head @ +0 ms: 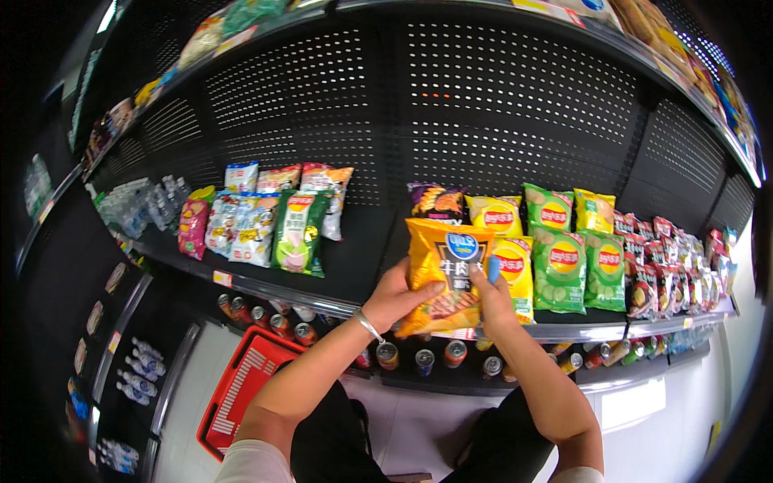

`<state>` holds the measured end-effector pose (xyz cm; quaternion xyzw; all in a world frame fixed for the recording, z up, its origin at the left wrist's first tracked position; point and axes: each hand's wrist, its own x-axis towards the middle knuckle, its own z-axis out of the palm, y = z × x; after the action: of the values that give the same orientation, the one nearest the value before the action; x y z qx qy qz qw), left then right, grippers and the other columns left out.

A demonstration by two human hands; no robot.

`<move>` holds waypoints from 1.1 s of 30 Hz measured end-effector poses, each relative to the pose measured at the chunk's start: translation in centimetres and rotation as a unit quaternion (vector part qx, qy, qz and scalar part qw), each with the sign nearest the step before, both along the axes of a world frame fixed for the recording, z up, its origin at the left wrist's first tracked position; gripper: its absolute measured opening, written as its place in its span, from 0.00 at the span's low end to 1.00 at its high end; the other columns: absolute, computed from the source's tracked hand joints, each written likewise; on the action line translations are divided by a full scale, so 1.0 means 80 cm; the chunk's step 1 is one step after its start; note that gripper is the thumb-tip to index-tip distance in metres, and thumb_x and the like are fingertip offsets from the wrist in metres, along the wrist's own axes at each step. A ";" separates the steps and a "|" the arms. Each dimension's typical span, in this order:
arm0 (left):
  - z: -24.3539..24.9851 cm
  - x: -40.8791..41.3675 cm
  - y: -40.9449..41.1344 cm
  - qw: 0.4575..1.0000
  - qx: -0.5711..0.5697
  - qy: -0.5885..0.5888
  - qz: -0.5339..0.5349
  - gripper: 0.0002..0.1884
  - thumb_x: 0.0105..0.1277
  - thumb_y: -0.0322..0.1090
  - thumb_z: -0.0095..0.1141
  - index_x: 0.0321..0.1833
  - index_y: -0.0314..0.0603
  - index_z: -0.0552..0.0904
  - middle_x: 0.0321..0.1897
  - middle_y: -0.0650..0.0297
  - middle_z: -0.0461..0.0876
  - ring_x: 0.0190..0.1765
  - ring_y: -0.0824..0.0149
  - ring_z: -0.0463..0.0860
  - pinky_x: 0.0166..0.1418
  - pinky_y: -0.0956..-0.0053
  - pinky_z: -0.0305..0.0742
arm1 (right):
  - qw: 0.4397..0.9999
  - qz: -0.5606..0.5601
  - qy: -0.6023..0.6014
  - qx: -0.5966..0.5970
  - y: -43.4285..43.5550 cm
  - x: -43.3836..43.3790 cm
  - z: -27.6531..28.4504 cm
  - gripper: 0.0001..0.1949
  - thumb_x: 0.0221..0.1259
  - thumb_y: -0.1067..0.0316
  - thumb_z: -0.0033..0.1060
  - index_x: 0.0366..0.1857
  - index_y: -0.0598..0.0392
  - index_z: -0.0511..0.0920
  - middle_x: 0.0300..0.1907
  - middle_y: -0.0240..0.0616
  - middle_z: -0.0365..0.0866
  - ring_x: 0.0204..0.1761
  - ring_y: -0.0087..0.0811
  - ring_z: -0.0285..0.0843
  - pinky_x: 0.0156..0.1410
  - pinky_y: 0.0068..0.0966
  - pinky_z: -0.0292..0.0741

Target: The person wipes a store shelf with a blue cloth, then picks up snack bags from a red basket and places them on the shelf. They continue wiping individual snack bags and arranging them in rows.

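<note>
Both my hands hold an orange bag of chips [445, 311] upright in front of the shelf edge. My left hand [401, 296], with a silver bracelet at the wrist, grips its left side, thumb across the front. On the right side my right hand [495, 302] presses its thumb on the printed front. A small blue object [494, 269] shows at that hand's fingers; what it is I cannot tell. Just behind the bag stand yellow Lay's bags [516, 265] and a dark purple snack bag [436, 202], partly covered by it.
Green Lay's bags [560, 268] and small red snack packs [643, 290] stand to the right. Several snack bags [299, 232] and plastic bottles [130, 205] are on the left. Drink cans [424, 361] line the shelf below. A red shopping basket [226, 386] sits on the floor.
</note>
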<state>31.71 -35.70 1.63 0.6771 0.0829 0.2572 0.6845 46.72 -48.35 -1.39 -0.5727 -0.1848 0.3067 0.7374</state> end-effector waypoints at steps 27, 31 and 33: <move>-0.031 0.028 -0.025 0.943 -0.328 -0.035 -0.040 0.26 0.76 0.54 0.50 0.69 0.45 0.72 0.61 0.65 0.78 0.60 0.71 0.78 0.66 0.71 0.73 | 0.762 -0.021 -0.642 -0.083 -0.004 -0.069 0.025 0.32 0.62 0.67 0.62 0.71 0.58 0.64 0.74 0.51 0.62 0.77 0.50 0.57 0.78 0.45 0.53; -0.022 0.019 -0.017 0.929 -0.366 -0.037 -0.031 0.29 0.78 0.57 0.42 0.69 0.43 0.71 0.63 0.62 0.78 0.65 0.67 0.76 0.70 0.68 0.70 | 0.730 0.018 -0.679 -0.074 -0.011 -0.092 0.030 0.40 0.53 0.68 0.68 0.73 0.59 0.61 0.76 0.49 0.59 0.78 0.49 0.55 0.79 0.46 0.52; -0.049 0.024 0.006 0.921 -0.374 -0.075 -0.085 0.24 0.79 0.50 0.40 0.63 0.38 0.74 0.56 0.57 0.81 0.57 0.63 0.82 0.62 0.64 0.78 | 0.710 0.056 -0.698 -0.078 -0.017 -0.109 0.040 0.41 0.51 0.68 0.69 0.73 0.59 0.61 0.76 0.49 0.59 0.78 0.48 0.55 0.79 0.46 0.51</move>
<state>33.64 -35.24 -2.28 0.3553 0.0630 0.1985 0.9113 37.98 -49.72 1.83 -0.6675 -0.6540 -0.1264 0.3327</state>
